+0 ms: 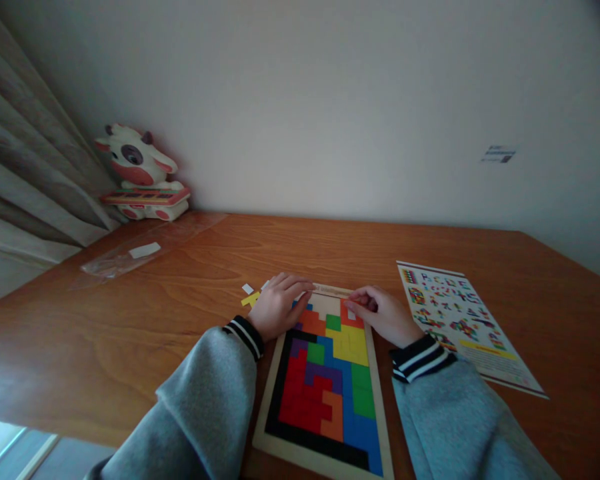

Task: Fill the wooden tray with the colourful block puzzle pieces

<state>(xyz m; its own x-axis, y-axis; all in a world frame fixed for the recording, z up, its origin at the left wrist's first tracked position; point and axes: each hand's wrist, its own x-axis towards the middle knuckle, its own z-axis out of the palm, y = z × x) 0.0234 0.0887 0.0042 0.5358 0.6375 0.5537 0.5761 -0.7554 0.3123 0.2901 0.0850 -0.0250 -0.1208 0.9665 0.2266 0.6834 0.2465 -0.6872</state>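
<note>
A wooden puzzle board (273, 421) lies on the table, mostly filled with coloured block pieces; a bare patch shows near its far edge. My left hand (279, 303) rests over the board's far left corner, fingers slightly bent and apart, with no piece visible in it. At the far right corner, my right hand (383, 313) has thumb and forefinger pinched at an orange-red piece (345, 310); whether they grip it or only touch it is unclear. Beside my left hand lie a yellow piece (251, 299) and a small white piece (247, 289).
A printed pattern sheet (473, 320) lies right of the board on the wooden table (180, 320). Clear plastic wrapping (115, 261) is at the left. A cow toy with a keyboard (145, 173) stands by the wall and curtain (35, 153).
</note>
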